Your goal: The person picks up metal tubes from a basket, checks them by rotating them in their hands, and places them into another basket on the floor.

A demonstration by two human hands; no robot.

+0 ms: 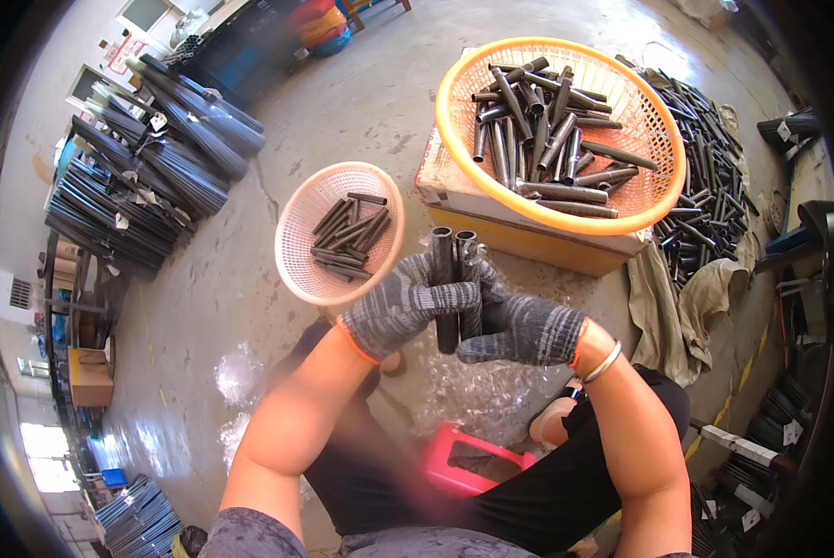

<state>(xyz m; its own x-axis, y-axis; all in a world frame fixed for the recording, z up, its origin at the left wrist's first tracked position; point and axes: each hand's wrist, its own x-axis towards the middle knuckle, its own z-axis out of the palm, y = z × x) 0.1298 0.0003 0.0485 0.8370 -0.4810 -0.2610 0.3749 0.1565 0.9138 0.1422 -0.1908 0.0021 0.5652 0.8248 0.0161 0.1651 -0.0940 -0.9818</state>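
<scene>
Two short black metal tubes stand side by side, roughly upright, in front of my body. My left hand [389, 305], in a grey striped knit glove, is closed around the left tube [445, 327]. The right tube [467, 249] is gripped by my right hand [533, 327], gloved the same way. The fingers of both hands meet around the tubes and hide part of them. Beyond my left hand, a small pale pink basket [291, 246] holds several black tubes [352, 237]. A large orange-rimmed basket [449, 102] heaped with similar tubes [552, 139] lies past my right hand.
The large basket rests on a cardboard box [528, 240]. To its right, a big pile of tubes [705, 177] lies on sacking [663, 321]. Clear plastic wrap [491, 395] and a pink stool [454, 474] are below my hands. Bundled long rods [138, 177] stand at left.
</scene>
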